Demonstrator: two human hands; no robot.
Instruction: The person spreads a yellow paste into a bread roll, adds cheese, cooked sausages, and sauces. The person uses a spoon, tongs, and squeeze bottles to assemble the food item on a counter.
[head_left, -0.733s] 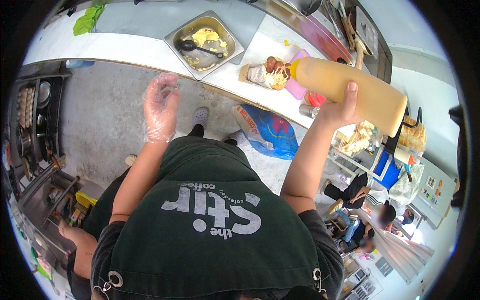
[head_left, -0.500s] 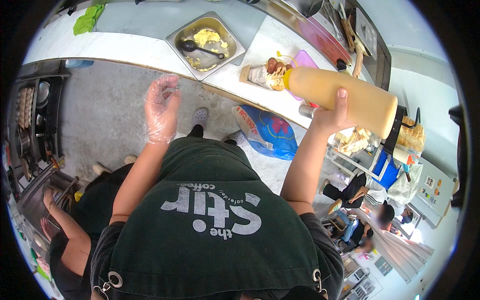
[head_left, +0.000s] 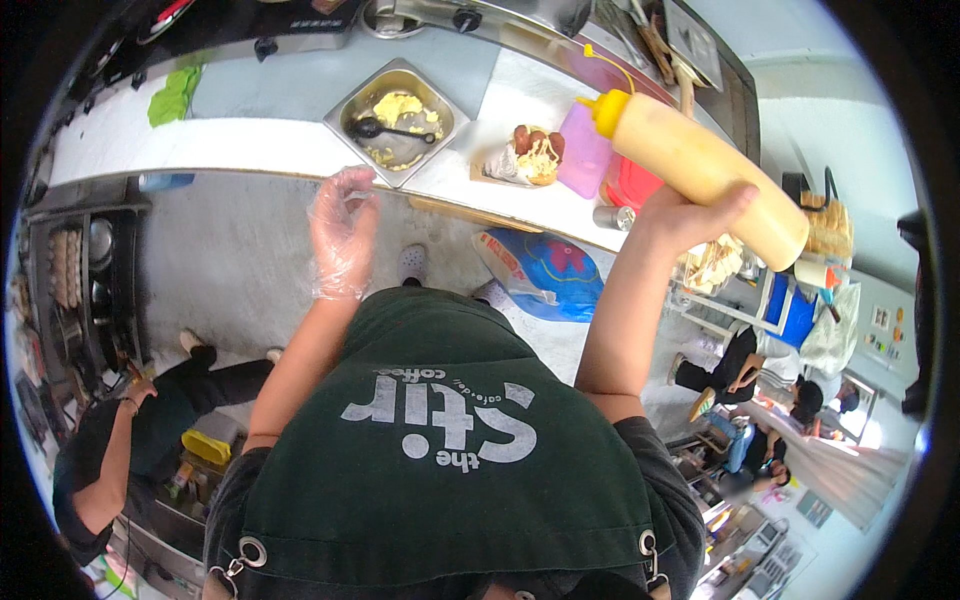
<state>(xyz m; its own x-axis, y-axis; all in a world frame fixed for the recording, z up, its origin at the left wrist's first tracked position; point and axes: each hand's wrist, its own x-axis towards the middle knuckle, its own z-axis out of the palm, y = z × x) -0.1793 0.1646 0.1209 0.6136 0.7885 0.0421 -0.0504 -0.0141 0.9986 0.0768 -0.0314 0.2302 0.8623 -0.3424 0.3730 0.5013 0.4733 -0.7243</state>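
Sauce bottle (head_left: 705, 170) is gripped tight in the right hand (head_left: 685, 212), tipped so its yellow tip points toward the hot dog (head_left: 530, 156) on the counter (head_left: 250, 140). Gloved left hand (head_left: 342, 232) hangs loosely curled, holding nothing.

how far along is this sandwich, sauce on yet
Done: the bun on the counter is already filled with sausage and pale shredded topping. In hand: the right hand holds a yellow squeeze bottle raised, nozzle toward the bun but apart from it; the gloved left hand hangs free, holding nothing. Left: saucing; no stream shows. The egg pan sits beside.
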